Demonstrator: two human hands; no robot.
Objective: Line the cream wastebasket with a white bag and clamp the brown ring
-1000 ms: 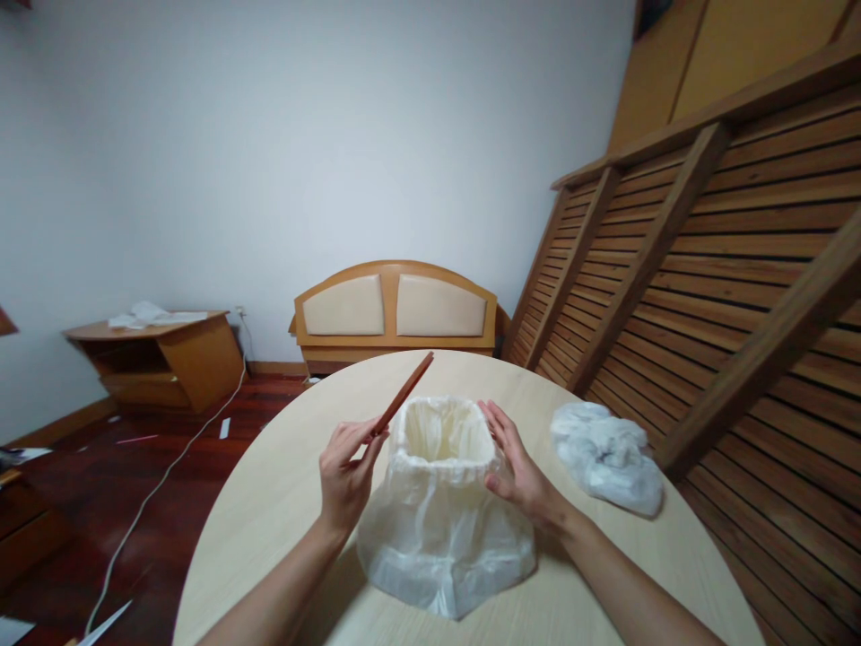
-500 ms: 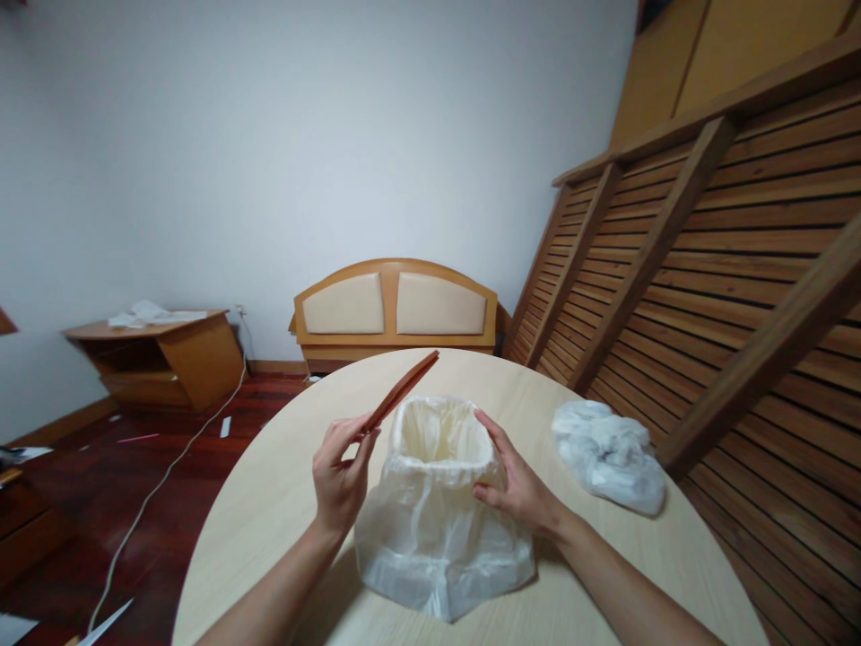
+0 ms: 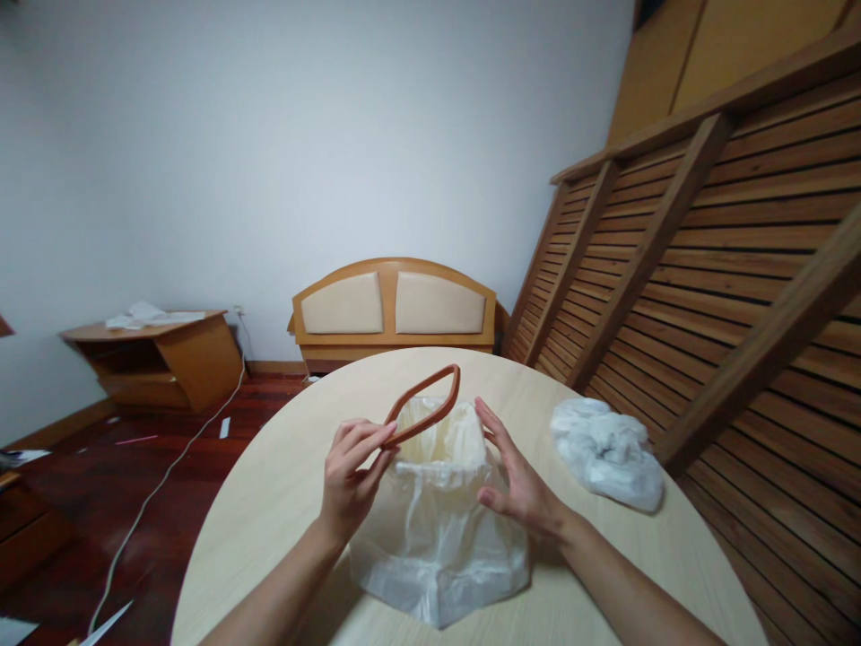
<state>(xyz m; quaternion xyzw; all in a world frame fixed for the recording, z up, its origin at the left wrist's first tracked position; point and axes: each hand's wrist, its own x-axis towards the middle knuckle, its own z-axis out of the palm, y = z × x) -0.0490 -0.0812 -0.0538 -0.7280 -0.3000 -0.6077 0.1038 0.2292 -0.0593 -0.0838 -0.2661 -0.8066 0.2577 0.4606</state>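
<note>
Lined bin (image 3: pixel 437 507) on table (image 3: pixel 289 467), bag (image 3: pixel 609 456) at right, headboard (image 3: pixel 390 305) behind

The left hand (image 3: pixel 353 471) and the right hand (image 3: pixel 515 471) are both bare, with slender fingers. The left forearm (image 3: pixel 282 583) and the right forearm (image 3: pixel 625 579) are bare too, narrowing toward the wrists. A small spot (image 3: pixel 558 523) marks the right wrist.

White bag (image 3: pixel 440 529) partly behind brown frame (image 3: pixel 430 423)

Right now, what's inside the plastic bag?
Inside the plastic bag, only crinkly plastic walls show. The bottom is hidden behind the near rim and brown frame; I can't see it.
</note>
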